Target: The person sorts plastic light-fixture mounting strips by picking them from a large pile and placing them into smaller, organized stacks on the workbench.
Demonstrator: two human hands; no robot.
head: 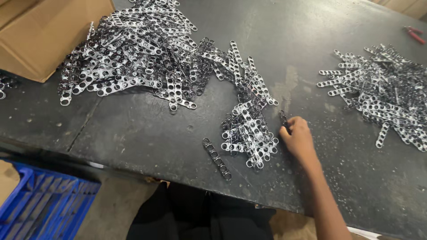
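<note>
From my end, starting at the left edge of the desk [147, 142]: a blue crate [44, 195] sits below the near-left corner, and a cardboard box [49, 31] rests on the far-left corner. Next to the box, a big heap of perforated metal strips [133, 58] spreads across the far-left part of the desk, w/ a tail trailing toward the middle. Near the front edge lies one dark strip [216, 158] by itself, just beside a smaller cluster of shiny strips [249, 133].

The right hand [298, 140] rests just right of that cluster, fingertips pinched narrow on a small dark strip piece [283, 121], which lies on the desk about midway btwn the near and far edges (the grip looks closed on its end, thumb side hidden). No left hand in the frame.

Handling, as I judge it: these strips look thin, stiff and light, prob. slick plated metal w/ holes that snag on neighbours, so a piece lifts best by pinching one end or its flat edges, clear of the tangle.

Further right, a second heap of strips [382, 93] lies toward the right edge, well apart from the hand, and red-handled pliers [414, 34] sit at the far-right corner.
</note>
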